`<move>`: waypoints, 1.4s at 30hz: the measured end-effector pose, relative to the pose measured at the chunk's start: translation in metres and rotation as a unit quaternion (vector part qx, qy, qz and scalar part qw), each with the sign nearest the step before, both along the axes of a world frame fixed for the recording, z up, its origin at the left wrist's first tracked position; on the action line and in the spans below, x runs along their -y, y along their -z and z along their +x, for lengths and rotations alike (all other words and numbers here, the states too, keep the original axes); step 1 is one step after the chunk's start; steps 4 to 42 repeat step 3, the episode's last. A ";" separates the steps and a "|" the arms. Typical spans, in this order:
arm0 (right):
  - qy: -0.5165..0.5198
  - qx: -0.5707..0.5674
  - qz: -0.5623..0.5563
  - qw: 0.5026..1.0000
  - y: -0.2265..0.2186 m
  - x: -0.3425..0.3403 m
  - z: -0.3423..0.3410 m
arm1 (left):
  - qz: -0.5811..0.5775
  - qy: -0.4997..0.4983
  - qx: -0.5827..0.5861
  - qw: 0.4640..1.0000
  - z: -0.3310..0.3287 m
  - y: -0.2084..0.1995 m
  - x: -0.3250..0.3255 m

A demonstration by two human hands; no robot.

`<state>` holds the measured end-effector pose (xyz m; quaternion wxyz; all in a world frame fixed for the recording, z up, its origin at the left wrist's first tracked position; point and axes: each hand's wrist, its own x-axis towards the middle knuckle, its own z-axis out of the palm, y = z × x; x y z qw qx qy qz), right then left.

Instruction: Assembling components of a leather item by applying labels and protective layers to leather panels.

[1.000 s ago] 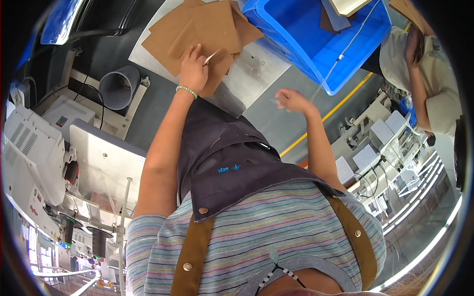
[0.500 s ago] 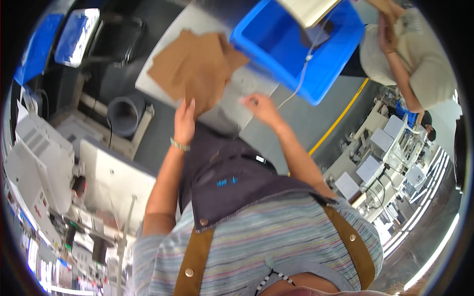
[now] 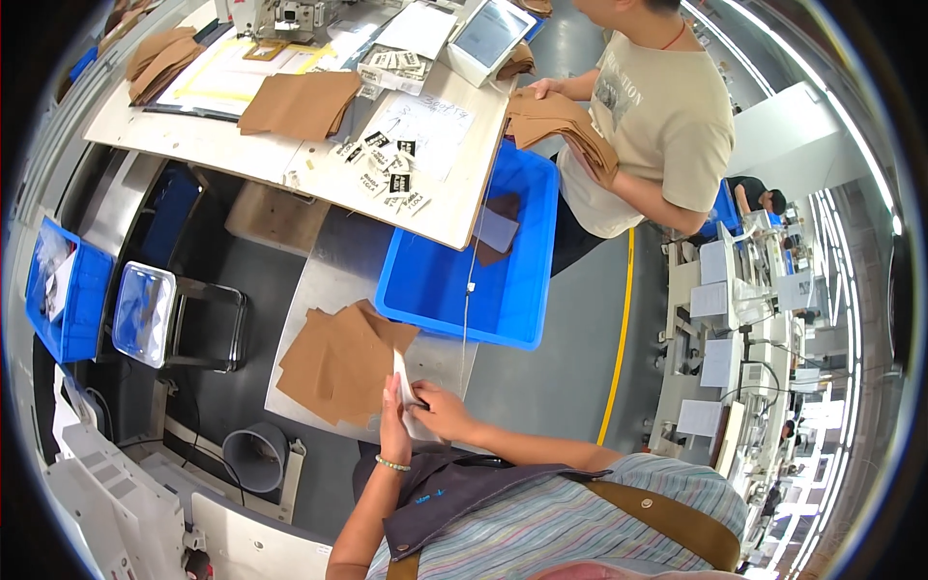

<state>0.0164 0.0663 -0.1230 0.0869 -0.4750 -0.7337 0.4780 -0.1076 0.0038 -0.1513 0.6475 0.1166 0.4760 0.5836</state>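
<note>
My left hand (image 3: pixel 394 423) stands edge-on, its fingers straight and pressed along a thin white sheet-like piece (image 3: pixel 401 372). From the other side my right hand (image 3: pixel 441 412) closes on the same piece with bent fingers. A small dark spot shows by the right fingers; I cannot make out what it is. Whether the white piece is paper or cloth is unclear. Just beyond my left hand, several flat brown pieces (image 3: pixel 333 362) lie fanned out and overlapping on a grey metal surface (image 3: pixel 300 304).
A blue bin (image 3: pixel 416 280) stands beyond the brown pieces, with a cord (image 3: pixel 468 314) hanging over it. Behind is a worktable (image 3: pixel 454 208) with brown stacks, labels and a tablet. A co-worker (image 3: pixel 667 126) at right holds brown pieces. A grey round bin (image 3: pixel 256 454) sits at left.
My left hand has left the brown pieces, and both hands now meet on the white piece. The view has swung upward, bringing in the worktable and more of the co-worker.
</note>
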 end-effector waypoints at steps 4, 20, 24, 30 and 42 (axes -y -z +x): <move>-0.026 -0.076 -0.040 0.996 0.002 -0.013 0.017 | -0.027 0.010 -0.178 0.984 -0.011 0.012 -0.005; -0.026 -0.076 -0.040 0.996 0.002 -0.013 0.017 | -0.027 0.010 -0.178 0.984 -0.011 0.012 -0.005; -0.026 -0.076 -0.040 0.996 0.002 -0.013 0.017 | -0.027 0.010 -0.178 0.984 -0.011 0.012 -0.005; -0.026 -0.076 -0.040 0.996 0.002 -0.013 0.017 | -0.027 0.010 -0.178 0.984 -0.011 0.012 -0.005; -0.026 -0.076 -0.040 0.996 0.002 -0.013 0.017 | -0.027 0.010 -0.178 0.984 -0.011 0.012 -0.005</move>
